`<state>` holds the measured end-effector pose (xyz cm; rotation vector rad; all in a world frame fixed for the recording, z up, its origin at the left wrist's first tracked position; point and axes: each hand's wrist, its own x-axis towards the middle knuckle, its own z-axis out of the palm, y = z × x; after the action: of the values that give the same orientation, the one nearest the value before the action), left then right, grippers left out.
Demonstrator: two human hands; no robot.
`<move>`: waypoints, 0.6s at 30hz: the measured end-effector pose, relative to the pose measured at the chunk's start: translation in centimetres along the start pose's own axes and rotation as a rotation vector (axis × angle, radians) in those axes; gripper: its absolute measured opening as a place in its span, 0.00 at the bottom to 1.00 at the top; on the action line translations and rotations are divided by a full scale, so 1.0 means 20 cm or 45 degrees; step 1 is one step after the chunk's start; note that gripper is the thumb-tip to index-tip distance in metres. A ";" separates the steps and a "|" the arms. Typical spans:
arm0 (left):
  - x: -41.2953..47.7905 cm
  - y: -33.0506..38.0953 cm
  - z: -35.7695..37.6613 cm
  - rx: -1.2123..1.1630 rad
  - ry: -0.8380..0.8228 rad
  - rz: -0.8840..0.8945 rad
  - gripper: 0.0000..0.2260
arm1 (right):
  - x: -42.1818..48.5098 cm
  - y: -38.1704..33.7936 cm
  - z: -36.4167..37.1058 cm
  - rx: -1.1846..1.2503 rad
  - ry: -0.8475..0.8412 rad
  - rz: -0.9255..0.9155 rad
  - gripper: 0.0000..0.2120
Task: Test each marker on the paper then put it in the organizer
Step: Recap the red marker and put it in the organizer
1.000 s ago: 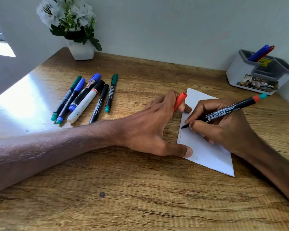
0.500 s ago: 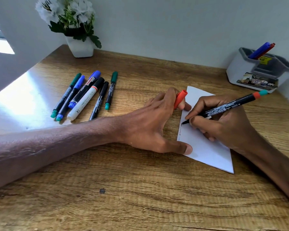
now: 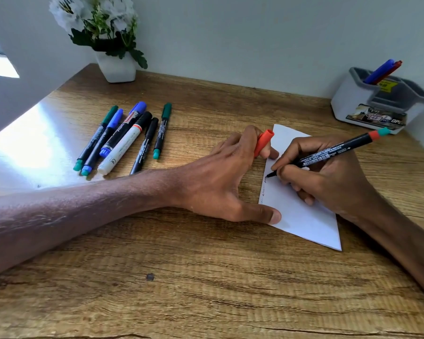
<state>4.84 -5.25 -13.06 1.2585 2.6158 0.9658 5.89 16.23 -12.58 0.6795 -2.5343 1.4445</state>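
Note:
My right hand grips a black marker with a red and teal end, its tip touching the left edge of the white paper. Small scribbles run along that edge. My left hand rests on the desk, thumb pressing the paper's near left corner, and its fingers hold the marker's red cap. Several capped markers lie in a row at the left of the desk. The white and grey organizer stands at the back right with a blue and a red marker in it.
A white pot of white flowers stands at the back left against the wall. The wooden desk meets walls at the back and right. A bright patch of sunlight falls on the desk's left side.
The marker's tip has moved a little farther up the paper's left edge, leaving more scribbles. My left hand stays in place with the cap.

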 end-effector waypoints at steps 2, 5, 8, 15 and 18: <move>0.00 0.00 0.00 0.000 -0.002 -0.001 0.34 | 0.00 0.00 0.00 0.001 0.009 0.015 0.07; 0.00 0.00 0.00 -0.005 -0.003 0.002 0.34 | 0.00 0.00 0.00 -0.012 0.019 0.019 0.07; 0.00 0.00 0.00 -0.005 -0.006 0.001 0.34 | 0.00 0.01 -0.01 -0.002 0.027 0.023 0.06; 0.00 0.00 0.00 -0.007 -0.003 -0.005 0.34 | 0.00 0.02 -0.01 0.027 0.044 0.069 0.06; 0.00 0.00 0.00 -0.021 0.004 -0.002 0.34 | 0.00 0.02 -0.01 0.033 0.055 0.081 0.06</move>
<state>4.86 -5.22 -13.06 1.2521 2.6055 0.9876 5.68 16.45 -12.77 0.5702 -2.5305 1.4984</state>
